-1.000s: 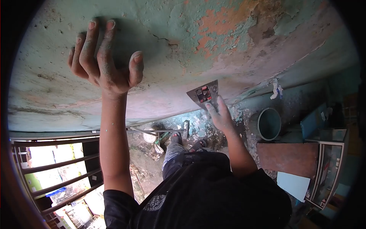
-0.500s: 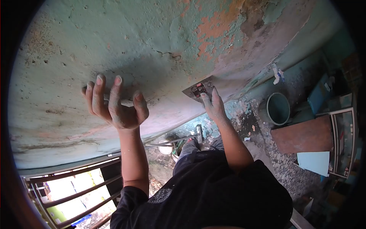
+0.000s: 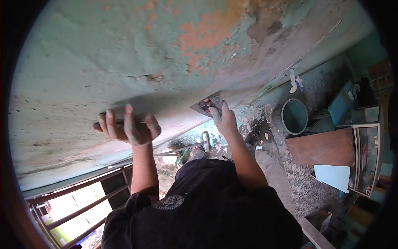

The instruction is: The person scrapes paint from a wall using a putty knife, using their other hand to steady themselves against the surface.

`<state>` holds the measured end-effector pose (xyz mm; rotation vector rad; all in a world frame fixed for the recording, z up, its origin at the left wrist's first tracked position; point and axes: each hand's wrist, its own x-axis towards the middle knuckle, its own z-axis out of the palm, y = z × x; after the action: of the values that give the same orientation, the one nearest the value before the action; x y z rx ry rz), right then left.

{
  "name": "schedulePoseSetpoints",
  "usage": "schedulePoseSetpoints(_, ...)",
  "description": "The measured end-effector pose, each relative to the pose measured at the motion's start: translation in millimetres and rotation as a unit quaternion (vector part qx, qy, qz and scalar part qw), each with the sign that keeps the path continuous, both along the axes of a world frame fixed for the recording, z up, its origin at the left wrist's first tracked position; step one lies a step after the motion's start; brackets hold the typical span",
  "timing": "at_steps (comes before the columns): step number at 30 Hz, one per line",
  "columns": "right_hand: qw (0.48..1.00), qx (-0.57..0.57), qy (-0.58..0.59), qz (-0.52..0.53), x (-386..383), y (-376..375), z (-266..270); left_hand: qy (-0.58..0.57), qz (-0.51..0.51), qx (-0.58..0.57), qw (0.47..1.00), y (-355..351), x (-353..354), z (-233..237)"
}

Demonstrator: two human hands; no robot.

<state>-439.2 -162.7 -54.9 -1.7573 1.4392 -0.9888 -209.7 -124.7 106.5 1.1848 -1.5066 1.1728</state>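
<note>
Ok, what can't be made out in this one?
Head view only.
1. Left hand: curled against the wall; palm hidden, so any held thing cannot be told.
2. Scraper in right hand: label too small, handle covered by that hand.
3. Bucket: contents too small to tell.
4. Glass cabinet: cut off by lens rim.

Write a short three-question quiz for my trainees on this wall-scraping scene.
1. True or false: the right hand presses a scraper against the wall.
2. What does the left hand touch? A) a ladder B) the wall C) a brush
3. Fill in: a round, open ____ stands on the floor near the foot of the wall.
Key: 1 true; 2 B; 3 bucket.
</note>
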Motion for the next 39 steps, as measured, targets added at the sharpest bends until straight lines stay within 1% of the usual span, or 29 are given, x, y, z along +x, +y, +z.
schedulePoseSetpoints(2,0.993,-0.037,-0.107,0.027,8.2,-2.6,-7.3,0.006,0.013,-0.012,1.000,-2.3,-1.6,0.2)
schedulePoseSetpoints(4,0.994,-0.056,-0.065,0.065,18.3,-9.4,0.7,-0.013,0.018,-0.008,1.000,-4.0,-2.1,2.7)
schedulePoseSetpoints(5,0.987,-0.114,-0.086,0.075,23.9,-12.2,11.4,-0.013,0.020,-0.003,1.000,-4.8,-5.7,2.1)
schedulePoseSetpoints(6,0.988,-0.125,-0.013,0.095,23.3,-15.3,38.7,-0.011,0.027,-0.001,1.000,-4.4,-6.4,1.9)
schedulePoseSetpoints(8,0.985,-0.128,-0.033,0.109,26.5,-18.4,45.2,-0.014,0.039,-0.005,0.999,-1.8,-2.0,3.8)
schedulePoseSetpoints(10,0.992,-0.100,-0.009,0.078,9.4,-16.5,41.9,-0.011,0.025,-0.001,1.000,-3.2,1.8,-0.1)
schedulePoseSetpoints(11,0.994,-0.105,0.003,0.044,-6.7,-19.4,26.5,-0.010,0.023,-0.007,1.000,-3.9,1.9,-0.5)
schedulePoseSetpoints(12,0.996,-0.080,-0.047,0.018,-24.2,-33.2,-30.0,-0.006,0.022,-0.009,1.000,-5.8,1.7,-0.3)
schedulePoseSetpoints(13,0.999,-0.027,-0.041,-0.018,-46.0,-33.1,-13.8,-0.012,0.025,-0.008,1.000,-5.7,1.2,0.1)
schedulePoseSetpoints(14,0.999,-0.030,-0.023,-0.029,-64.9,-40.1,-21.6,-0.018,0.031,-0.003,0.999,-2.9,0.8,-0.5)
schedulePoseSetpoints(15,0.998,-0.026,0.023,-0.049,-77.9,-46.4,-16.3,-0.019,0.030,-0.005,0.999,-3.3,1.5,-1.0)
schedulePoseSetpoints(16,0.995,-0.070,0.040,-0.052,-87.6,-56.5,-12.9,-0.016,0.034,-0.001,0.999,-4.0,1.3,-1.5)
schedulePoseSetpoints(18,0.989,-0.079,0.125,-0.011,-96.9,-72.6,0.8,-0.009,0.029,-0.015,0.999,-5.4,-0.6,-1.6)
schedulePoseSetpoints(19,0.989,-0.077,0.127,-0.011,-94.3,-70.6,7.7,-0.010,0.036,-0.013,0.999,-4.9,-1.5,-1.4)
schedulePoseSetpoints(21,0.975,-0.136,0.177,0.003,-85.7,-66.0,20.6,-0.019,0.044,-0.025,0.999,-7.4,-2.2,1.3)
schedulePoseSetpoints(22,0.975,-0.132,0.179,0.005,-90.0,-66.9,29.0,-0.032,0.053,-0.035,0.997,-7.0,-3.4,0.6)
schedulePoseSetpoints(24,0.962,-0.146,0.231,0.018,-100.7,-73.1,41.3,-0.030,0.048,-0.026,0.998,-6.0,-3.6,-1.9)
schedulePoseSetpoints(25,0.944,-0.171,0.284,-0.002,-111.3,-78.7,37.6,-0.027,0.046,-0.024,0.998,-6.2,-2.3,-2.1)
schedulePoseSetpoints(27,0.940,-0.191,0.283,0.012,-118.4,-90.8,37.4,-0.025,0.049,-0.024,0.998,-6.4,0.9,0.1)
schedulePoseSetpoints(28,0.935,-0.207,0.286,0.024,-115.0,-92.1,49.4,-0.022,0.044,-0.026,0.998,-6.7,0.2,0.3)
schedulePoseSetpoints(29,0.942,-0.118,0.312,0.038,-110.4,-83.8,63.2,-0.018,0.038,-0.027,0.999,-7.2,-1.8,-0.6)
schedulePoseSetpoints(30,0.942,-0.116,0.314,0.038,-103.6,-81.2,62.6,-0.017,0.037,-0.025,0.999,-7.2,-2.6,-1.6)
schedulePoseSetpoints(32,0.941,-0.170,0.288,0.058,-98.3,-76.0,61.7,-0.018,0.058,-0.025,0.998,-6.2,-1.4,-2.2)
schedulePoseSetpoints(34,0.946,-0.161,0.276,0.060,-101.6,-73.9,51.3,-0.023,0.056,-0.020,0.998,-5.9,-0.3,-0.8)
schedulePoseSetpoints(36,0.981,-0.085,0.158,0.078,-105.8,-70.5,17.4,-0.036,0.054,-0.013,0.998,-4.9,0.8,-0.7)
schedulePoseSetpoints(37,0.995,-0.028,0.044,0.079,-92.2,-60.4,13.7,-0.037,0.056,-0.013,0.998,-5.1,1.1,-0.7)
schedulePoseSetpoints(38,0.997,0.033,-0.027,0.063,-80.6,-40.9,15.1,-0.038,0.058,-0.012,0.998,-5.4,0.9,-0.6)
schedulePoseSetpoints(39,0.995,0.052,-0.070,0.053,-66.0,-23.6,0.6,-0.036,0.057,-0.014,0.998,-6.1,0.3,-0.6)
